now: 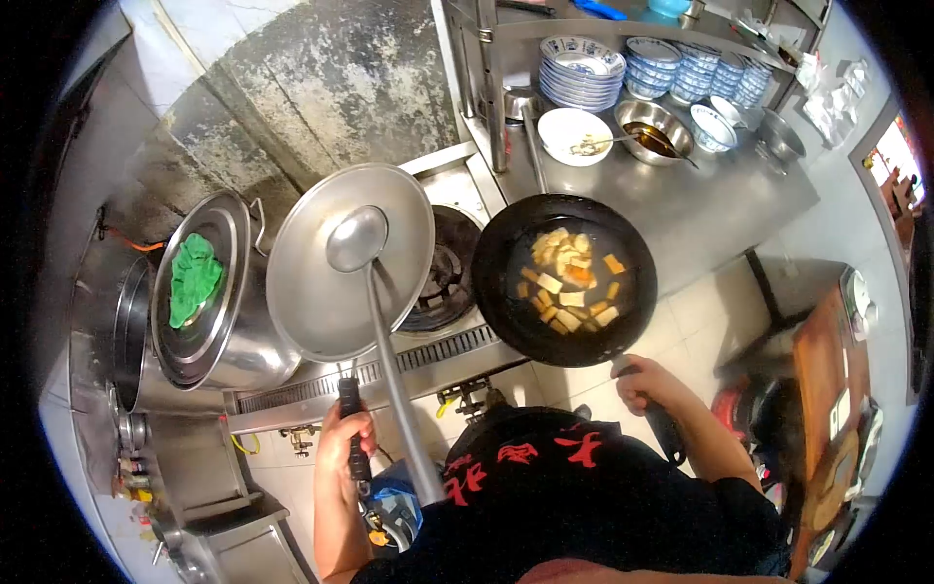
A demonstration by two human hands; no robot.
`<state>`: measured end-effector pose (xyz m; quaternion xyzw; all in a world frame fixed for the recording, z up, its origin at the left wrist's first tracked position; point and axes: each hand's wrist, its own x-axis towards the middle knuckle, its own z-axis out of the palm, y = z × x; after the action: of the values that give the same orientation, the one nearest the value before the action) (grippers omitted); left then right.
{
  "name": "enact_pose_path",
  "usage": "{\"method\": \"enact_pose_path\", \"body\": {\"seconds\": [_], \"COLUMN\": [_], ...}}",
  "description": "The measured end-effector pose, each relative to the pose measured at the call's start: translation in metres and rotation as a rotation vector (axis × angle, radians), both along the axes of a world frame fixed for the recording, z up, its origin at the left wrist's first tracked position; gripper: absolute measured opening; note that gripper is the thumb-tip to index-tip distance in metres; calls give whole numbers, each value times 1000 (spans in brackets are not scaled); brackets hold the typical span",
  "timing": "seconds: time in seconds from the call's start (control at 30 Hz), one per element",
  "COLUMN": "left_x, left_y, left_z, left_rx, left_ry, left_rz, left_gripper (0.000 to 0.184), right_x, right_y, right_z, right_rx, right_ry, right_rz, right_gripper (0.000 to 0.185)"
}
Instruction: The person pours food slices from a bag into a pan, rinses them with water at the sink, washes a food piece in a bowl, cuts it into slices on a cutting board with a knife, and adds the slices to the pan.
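Burner [445, 273], centre: partly covered by steel pan [313, 282] and black wok [506, 282]. Large pot [261, 341], left: contents concealed by lid [183, 343]. Wok handle [665, 435], lower right: upper part wrapped by right hand [650, 385]. Blue bowl [669, 7], top edge: cropped. Small containers [134, 480], lower left: too small to identify. Dark liquid [650, 139] in steel bowl [669, 117], upper right: kind indeterminable. Blue object [394, 501], bottom, left of centre: partly behind ladle handle [392, 380].

Left hand [344, 438] gripping steel pan [304, 282], right hand [654, 383] gripping black pan [500, 268]
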<state>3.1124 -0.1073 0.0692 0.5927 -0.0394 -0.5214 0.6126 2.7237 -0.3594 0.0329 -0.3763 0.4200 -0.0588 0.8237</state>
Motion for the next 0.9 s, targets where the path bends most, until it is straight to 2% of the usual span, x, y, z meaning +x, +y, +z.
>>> {"method": "enact_pose_path", "body": {"seconds": [0.1,0.13,0.2,0.23,0.33,0.47,0.6,0.67,0.8,0.87,0.9], "left_x": [10,12,13,17,9,7,11,11,6,28,30], "left_y": [20,24,28,35,26,20,20,18,12,32,29], "left_z": [17,19,33,27,43,42,26,23,14,-17,-17], "left_rx": [39,45,28,-93,18,37,-68,-45,70,162,160], "left_ry": [-130,-154,-74,16,-14,3,56,77,-78,20,1], "left_rz": [65,100,-1,-16,-2,72,20,27,-22,7,-53], "left_gripper": [24,23,22,22,24,25,24,24,25,24,19], "right_x": [39,53,80,94,141,194,239,256,272,272,278], "right_y": [-12,-17,-26,-30,-41,-47,-51,-54,-53,-43,-43], "right_z": [-13,-23,-40,-47,-68,-99,-137,-160,-163,-173,-173], "right_rx": [-16,-35,-40,-62,-124,-138,-155,-147,-194,-179,-233], "right_ry": [-7,-32,-109,-137,-196,-182,-187,-221,-241,-303,-296], "right_rz": [101,165,238,275,365,387,379,398,456,409,486], "right_gripper": [30,25,20,19,17,15,17,19,23,26,26]}}
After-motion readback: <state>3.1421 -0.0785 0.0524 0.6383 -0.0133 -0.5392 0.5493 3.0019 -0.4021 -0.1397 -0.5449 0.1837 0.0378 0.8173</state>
